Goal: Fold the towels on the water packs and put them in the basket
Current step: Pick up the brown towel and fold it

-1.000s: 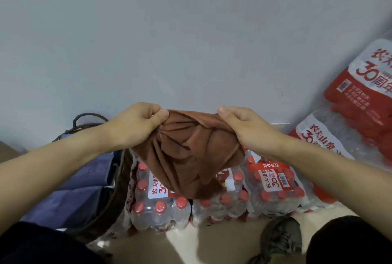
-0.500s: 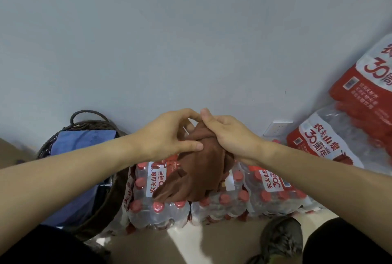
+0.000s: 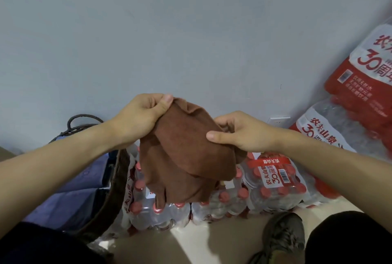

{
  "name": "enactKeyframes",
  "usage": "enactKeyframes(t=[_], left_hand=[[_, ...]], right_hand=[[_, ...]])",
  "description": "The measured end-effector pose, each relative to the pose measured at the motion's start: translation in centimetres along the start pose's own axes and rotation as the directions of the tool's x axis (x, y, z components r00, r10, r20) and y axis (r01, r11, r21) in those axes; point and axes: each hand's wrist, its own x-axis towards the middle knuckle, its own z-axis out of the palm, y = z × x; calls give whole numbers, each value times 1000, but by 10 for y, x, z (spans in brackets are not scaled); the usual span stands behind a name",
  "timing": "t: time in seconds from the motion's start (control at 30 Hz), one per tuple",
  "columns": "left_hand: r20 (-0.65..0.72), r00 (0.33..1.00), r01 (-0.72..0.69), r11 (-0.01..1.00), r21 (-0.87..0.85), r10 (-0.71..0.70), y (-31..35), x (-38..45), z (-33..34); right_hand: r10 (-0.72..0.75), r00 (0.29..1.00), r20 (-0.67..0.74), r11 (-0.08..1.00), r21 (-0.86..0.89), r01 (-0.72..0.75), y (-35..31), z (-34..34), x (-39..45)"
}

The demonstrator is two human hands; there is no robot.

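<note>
A plain pale wall fills the upper frame; below it, water packs [image 3: 273, 181] stand on the floor, with more stacked at the right edge. At centre I hold a brown towel [image 3: 186, 153] in the air above the packs. My left hand [image 3: 140, 117] pinches its upper corner, thumb on top; my right hand [image 3: 239, 134] grips the right edge, thumb across the front, so the cloth hangs doubled and can be squared. The fold looks unfinished. The basket [image 3: 118, 181], lower left, already contains blue cloth [image 3: 70, 200] and waits close by for the drop.
</note>
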Motion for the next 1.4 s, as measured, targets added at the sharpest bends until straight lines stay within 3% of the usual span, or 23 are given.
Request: enactKeyframes(t=[0.17, 0.37, 0.53, 0.67, 0.9, 1.03, 1.23, 1.33, 1.4], left_hand=[[-115, 993, -9, 995, 103, 21, -2, 4, -6], [-214, 971, -79, 988, 133, 106, -5, 7, -13], [-74, 977, -184, 963, 194, 202, 4, 3, 4], [101, 969, -243, 936, 255, 224, 6, -3, 33], [91, 989, -114, 993, -4, 114, 9, -2, 42], [138, 990, -28, 999, 37, 23, 0, -2, 38], [168, 983, 56, 993, 104, -73, -12, -4, 34], [151, 983, 89, 993, 81, -100, -13, -3, 31], [132, 987, 91, 995, 48, -97, -12, -2, 31]], right_hand=[[-43, 989, -142, 990, -142, 22, -1, -8, 0], [17, 973, -231, 1000, 16, -14, 6, -28, -4], [35, 975, -220, 984, -165, -73, 2, -27, -3], [-85, 989, -120, 992, -99, 74, -18, -2, 1], [-127, 961, -244, 987, 68, 147, -25, 7, 4], [-63, 899, -432, 986, 112, 123, -16, -4, 6], [111, 729, -675, 989, 148, -13, 11, -31, 6], [269, 630, -728, 943, 332, -19, 15, -39, 3], [248, 619, -745, 941, 337, 29, 10, -35, 4]])
